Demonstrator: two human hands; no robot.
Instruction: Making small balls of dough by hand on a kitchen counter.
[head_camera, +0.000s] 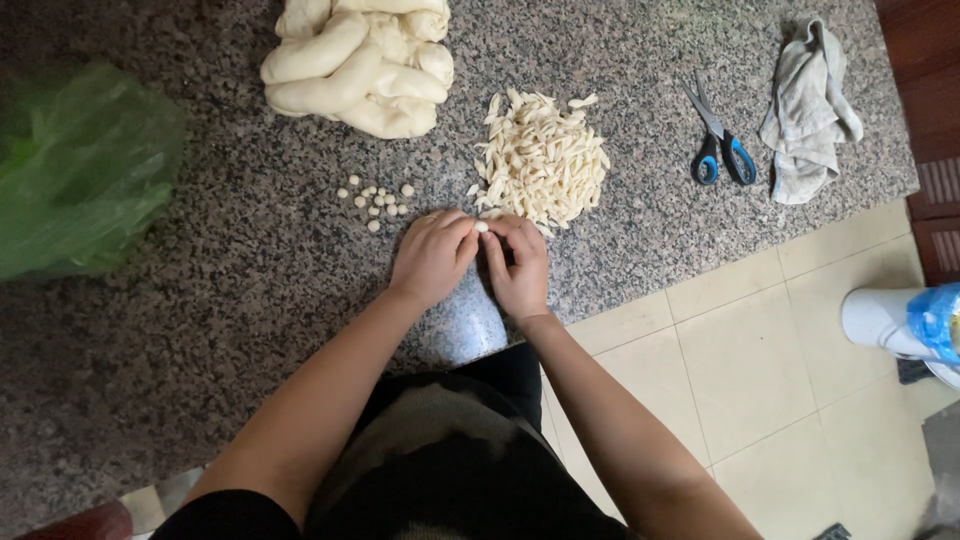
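Both hands, left hand (432, 256) and right hand (519, 264), rest on the granite counter (200, 330), fingertips closed together on one small dough piece (481, 227). Just beyond I see the shaped dough pile (542, 158), then the big dough mass (360, 62).

Dough mass (360, 65) left of shaped pile (542, 160), scissors (720, 140) right
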